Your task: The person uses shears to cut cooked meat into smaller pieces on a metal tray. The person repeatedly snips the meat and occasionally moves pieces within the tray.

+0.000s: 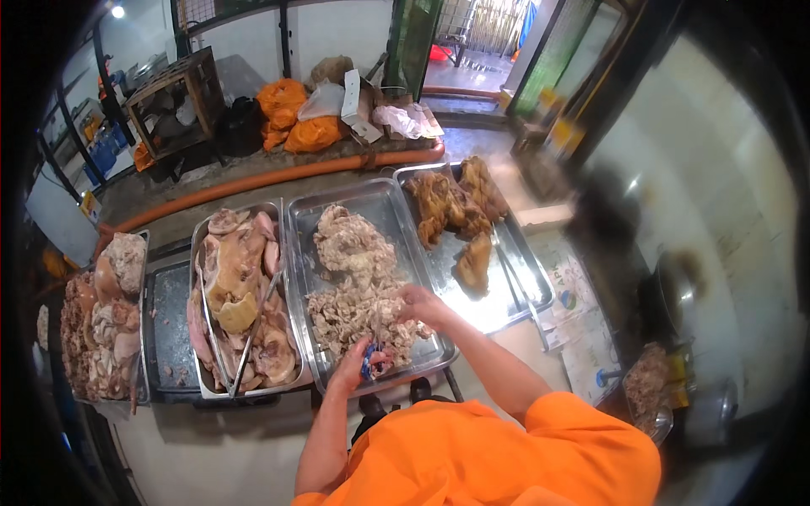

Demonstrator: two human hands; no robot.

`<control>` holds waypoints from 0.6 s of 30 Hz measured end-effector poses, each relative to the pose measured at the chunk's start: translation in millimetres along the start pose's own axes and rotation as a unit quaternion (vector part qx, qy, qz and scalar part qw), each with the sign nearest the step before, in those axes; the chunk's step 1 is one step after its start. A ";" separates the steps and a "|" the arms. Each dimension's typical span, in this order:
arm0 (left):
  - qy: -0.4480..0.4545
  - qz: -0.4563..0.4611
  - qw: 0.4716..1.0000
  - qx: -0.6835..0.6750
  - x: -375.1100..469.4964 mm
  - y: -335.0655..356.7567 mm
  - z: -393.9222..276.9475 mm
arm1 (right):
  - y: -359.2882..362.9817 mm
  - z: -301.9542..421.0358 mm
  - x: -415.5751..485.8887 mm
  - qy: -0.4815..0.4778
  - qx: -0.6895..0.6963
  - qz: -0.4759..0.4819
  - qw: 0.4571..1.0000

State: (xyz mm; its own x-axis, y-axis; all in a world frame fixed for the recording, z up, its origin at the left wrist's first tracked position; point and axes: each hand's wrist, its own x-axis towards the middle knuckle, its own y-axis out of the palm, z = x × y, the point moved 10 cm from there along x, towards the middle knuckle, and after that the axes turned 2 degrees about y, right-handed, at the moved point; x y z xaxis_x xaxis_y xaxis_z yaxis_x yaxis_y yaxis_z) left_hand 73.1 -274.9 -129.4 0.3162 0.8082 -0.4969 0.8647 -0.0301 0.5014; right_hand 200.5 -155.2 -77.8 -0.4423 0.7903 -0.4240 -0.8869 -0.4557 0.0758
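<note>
My left hand [349, 367] grips blue-handled scissors [368, 362] at the near side of a steel tray [297, 253]. Their metal blades point away from me, into a heap of cut, pale cooked meat [342, 310]. To the right of the blades, my right hand [425, 308] rests its bent fingers on the heap; whether a piece is pinched in them is hidden. A larger uncut lump of pale meat [354, 239] lies at the far end of this tray, touching the cut pieces.
On the right, another tray [506, 303] bears browned meat [452, 202] and metal tongs [509, 272]. To the left, a deep tray [212, 393] holds large cooked pieces under open tongs [237, 379]. Farther left are a dark tray [169, 329] and a meat-filled tray [144, 284]. An orange pipe [272, 179] runs behind.
</note>
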 end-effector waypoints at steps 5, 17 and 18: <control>0.084 0.061 0.973 0.206 9.2 13.4 -39.2 | -17.2 27.8 -5.7 -0.031 -0.128 0.021 0.991; 0.084 0.021 0.972 0.219 8.0 19.5 -50.6 | -37.4 47.5 1.1 -0.123 -0.165 0.047 0.978; 0.092 0.013 0.976 0.195 7.3 16.3 -46.8 | -36.7 48.9 1.0 -0.124 -0.153 0.046 0.979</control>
State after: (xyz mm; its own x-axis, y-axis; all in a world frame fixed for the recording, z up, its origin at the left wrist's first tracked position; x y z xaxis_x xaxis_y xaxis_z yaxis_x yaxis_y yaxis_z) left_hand 71.2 -241.9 -91.8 0.2952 0.8955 -0.3331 0.9516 -0.2443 0.1866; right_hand 226.1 -117.6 -36.9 -0.5702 0.7985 -0.1932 -0.7777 -0.6004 -0.1862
